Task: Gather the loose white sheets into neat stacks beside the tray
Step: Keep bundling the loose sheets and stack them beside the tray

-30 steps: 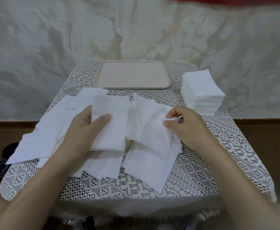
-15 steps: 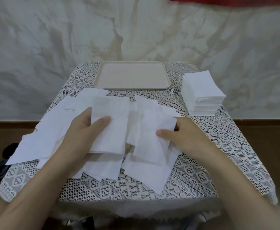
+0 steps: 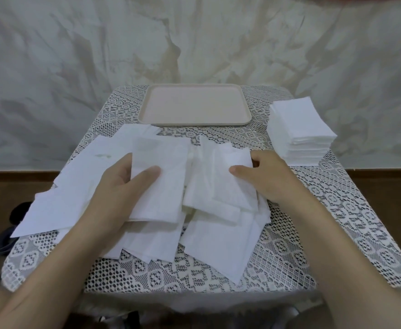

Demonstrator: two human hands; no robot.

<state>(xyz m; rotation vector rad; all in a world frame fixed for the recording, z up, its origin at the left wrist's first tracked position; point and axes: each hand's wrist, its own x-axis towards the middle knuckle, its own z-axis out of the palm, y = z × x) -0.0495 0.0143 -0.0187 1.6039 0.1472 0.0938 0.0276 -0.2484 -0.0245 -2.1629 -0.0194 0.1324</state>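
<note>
White sheets point(image 3: 218, 245) lie scattered in the frame centre, below the tray point(image 3: 194, 123). They look thin, limp and light; edges suit best. The left hand point(image 3: 121, 186) and right hand point(image 3: 268, 179) each pinch one, grip closed.

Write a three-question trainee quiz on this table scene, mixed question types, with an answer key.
1. True or false: some loose sheets lie on the tray.
2. Multiple choice: the neat stack stands (A) on the tray, (B) to the right of the tray, (C) under the left hand.
3. Short answer: what do the left hand and the right hand each grip?
Key: 1 false; 2 B; 3 loose sheets, with a thumb on top.
</note>
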